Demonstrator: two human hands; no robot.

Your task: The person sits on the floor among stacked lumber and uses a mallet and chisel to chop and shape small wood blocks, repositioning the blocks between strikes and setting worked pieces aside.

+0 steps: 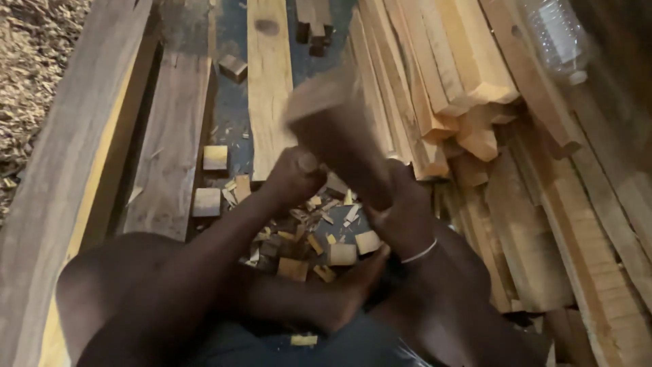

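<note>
above the heap of offcuts (319, 238), keep the left hand (293, 175) fisted steady on its hidden piece while the right hand (401, 214), clamped on the blurred wooden block (339, 129), strikes squarely.

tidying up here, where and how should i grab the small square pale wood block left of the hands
Grip the small square pale wood block across its two side edges, coming straight down from above: it lies flat with open floor around it, the dark plank close on its left.
</note>
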